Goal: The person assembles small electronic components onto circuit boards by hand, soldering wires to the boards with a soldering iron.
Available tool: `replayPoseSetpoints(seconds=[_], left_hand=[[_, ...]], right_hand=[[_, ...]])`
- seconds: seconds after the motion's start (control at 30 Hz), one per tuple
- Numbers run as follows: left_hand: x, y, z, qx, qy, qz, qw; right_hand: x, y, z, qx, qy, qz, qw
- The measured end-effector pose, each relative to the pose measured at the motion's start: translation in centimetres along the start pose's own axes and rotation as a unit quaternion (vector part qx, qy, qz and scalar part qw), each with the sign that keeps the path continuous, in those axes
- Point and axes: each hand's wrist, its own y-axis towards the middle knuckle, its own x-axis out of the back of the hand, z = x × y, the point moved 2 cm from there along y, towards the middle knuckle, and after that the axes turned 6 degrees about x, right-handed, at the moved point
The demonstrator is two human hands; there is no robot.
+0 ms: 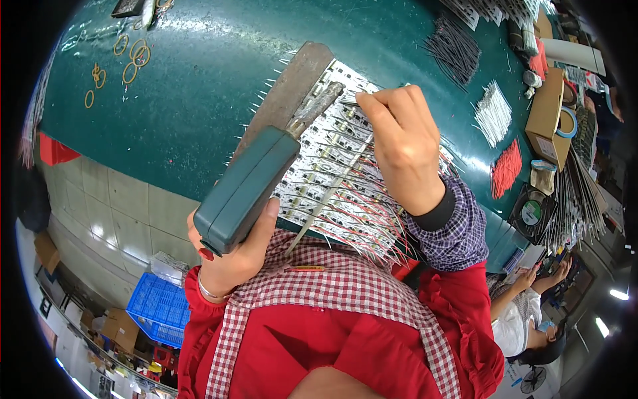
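Note:
My left hand is wrapped around a dark green soldering gun. The gun's metal tip end reaches over a white circuit board panel covered with small dark parts. Many thin black and red wires stick out from the panel toward my right side. Above the panel's right edge, my right hand is closed in a pinch, with dark wire ends at its fingertips. A worn brown bar lies along the panel's left side, and thin pins or wire ends show beyond it.
On the green table lie rubber bands, black wires, white wires and red wires. A cardboard box and a solder spool stand at right. A blue crate sits at lower left; another person is at lower right.

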Motion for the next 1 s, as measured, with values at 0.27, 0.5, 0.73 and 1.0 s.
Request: replayPoseSetpoints(seconds=[0.27, 0.5, 0.73, 1.0], left_hand=[[-0.1, 0.1, -0.2, 0.026, -0.020, 0.016, 0.999], [0.0, 0.1, -0.4, 0.045, -0.012, 0.035, 0.998], [0.4, -1.2, 0.0, -0.013, 0.049, 0.016, 0.999], [1.1, -1.7, 0.0, 0.012, 0.004, 0.055, 0.998]], right_hand=[[-0.1, 0.1, 0.1, -0.004, -0.007, 0.009, 1.000], [-0.1, 0.0, 0.1, -0.005, -0.007, 0.011, 1.000], [0.0, 0.1, 0.3, -0.005, -0.009, 0.009, 1.000], [0.1, 0.0, 0.2, 0.004, -0.015, 0.000, 1.000]])
